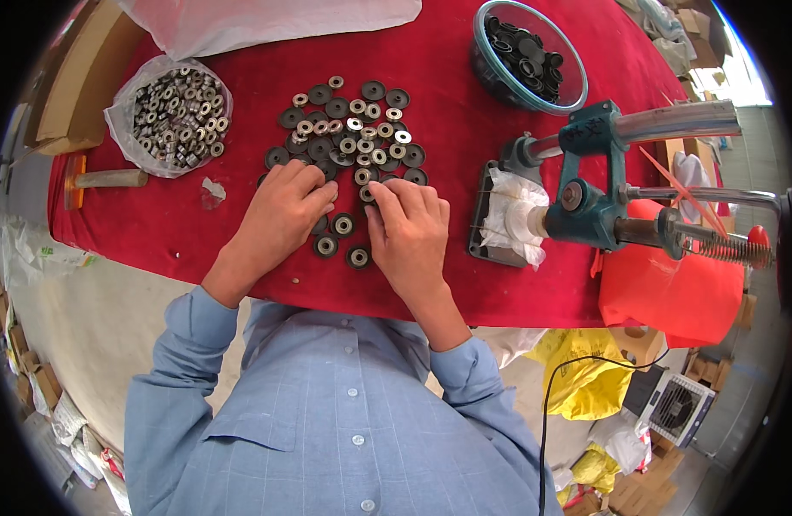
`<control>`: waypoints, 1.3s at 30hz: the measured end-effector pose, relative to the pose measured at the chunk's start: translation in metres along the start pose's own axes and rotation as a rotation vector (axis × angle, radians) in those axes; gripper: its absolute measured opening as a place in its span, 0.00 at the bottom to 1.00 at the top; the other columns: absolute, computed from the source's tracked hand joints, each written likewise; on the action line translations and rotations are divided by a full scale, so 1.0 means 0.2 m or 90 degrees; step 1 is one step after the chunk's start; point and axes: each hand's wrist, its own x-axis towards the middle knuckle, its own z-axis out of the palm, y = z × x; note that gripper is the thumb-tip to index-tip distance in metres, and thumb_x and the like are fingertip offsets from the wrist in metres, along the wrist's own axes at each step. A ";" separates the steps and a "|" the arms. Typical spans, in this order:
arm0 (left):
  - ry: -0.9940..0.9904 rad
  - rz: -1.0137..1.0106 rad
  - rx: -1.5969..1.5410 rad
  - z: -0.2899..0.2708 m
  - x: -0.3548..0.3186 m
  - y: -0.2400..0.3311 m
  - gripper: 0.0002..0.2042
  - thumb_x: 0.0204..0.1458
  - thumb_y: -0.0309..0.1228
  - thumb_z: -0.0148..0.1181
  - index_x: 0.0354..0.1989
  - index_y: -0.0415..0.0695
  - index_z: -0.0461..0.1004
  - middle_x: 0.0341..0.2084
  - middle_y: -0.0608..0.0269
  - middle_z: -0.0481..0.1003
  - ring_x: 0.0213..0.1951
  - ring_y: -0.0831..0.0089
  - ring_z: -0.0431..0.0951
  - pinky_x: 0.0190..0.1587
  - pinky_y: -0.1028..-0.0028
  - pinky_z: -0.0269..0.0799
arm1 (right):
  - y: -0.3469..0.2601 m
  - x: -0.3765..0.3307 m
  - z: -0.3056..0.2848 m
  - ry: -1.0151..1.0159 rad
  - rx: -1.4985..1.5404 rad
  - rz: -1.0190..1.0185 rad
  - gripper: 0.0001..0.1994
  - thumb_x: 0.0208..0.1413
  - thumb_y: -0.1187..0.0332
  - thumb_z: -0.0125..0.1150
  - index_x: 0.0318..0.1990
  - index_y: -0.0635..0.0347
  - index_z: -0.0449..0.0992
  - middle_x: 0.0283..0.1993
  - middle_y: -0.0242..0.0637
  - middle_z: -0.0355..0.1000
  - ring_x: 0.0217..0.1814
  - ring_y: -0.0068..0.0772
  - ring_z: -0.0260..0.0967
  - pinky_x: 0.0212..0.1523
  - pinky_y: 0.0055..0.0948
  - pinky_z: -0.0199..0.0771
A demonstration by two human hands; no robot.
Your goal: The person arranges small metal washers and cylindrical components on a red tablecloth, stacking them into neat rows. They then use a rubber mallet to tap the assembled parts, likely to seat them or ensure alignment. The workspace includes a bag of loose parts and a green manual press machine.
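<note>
Small silver ball bearings (379, 156) and round black caps (373, 90) lie mixed in a loose pile on the red cloth in front of me. At the pile's left edge is my left hand (284, 211), its fingers curled together over the black caps; whatever they hold is hidden. My right hand (411, 230) is at the pile's right side, thumb and forefinger closed on a ball bearing (367, 193). Nearer my body, between the hands, sit 3 black caps (357, 257) with bearings seated in them.
A plastic bag of bearings (181, 120) stands at the far left, beside a wooden-handled hammer (112, 179) and a cardboard box (82, 77). A clear tub (577, 99) holds black caps at the far right. A green hand press (589, 181) stands right of my right hand.
</note>
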 end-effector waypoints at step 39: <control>0.107 -0.098 -0.085 0.00 -0.25 0.11 0.16 0.50 0.20 0.76 0.49 0.41 0.85 0.45 0.58 0.82 0.45 0.57 0.82 0.49 0.59 0.77 | 0.00 -0.06 -0.07 -0.017 0.037 0.052 0.26 0.50 0.81 0.65 0.59 0.58 0.81 0.57 0.37 0.78 0.58 0.42 0.75 0.58 0.44 0.69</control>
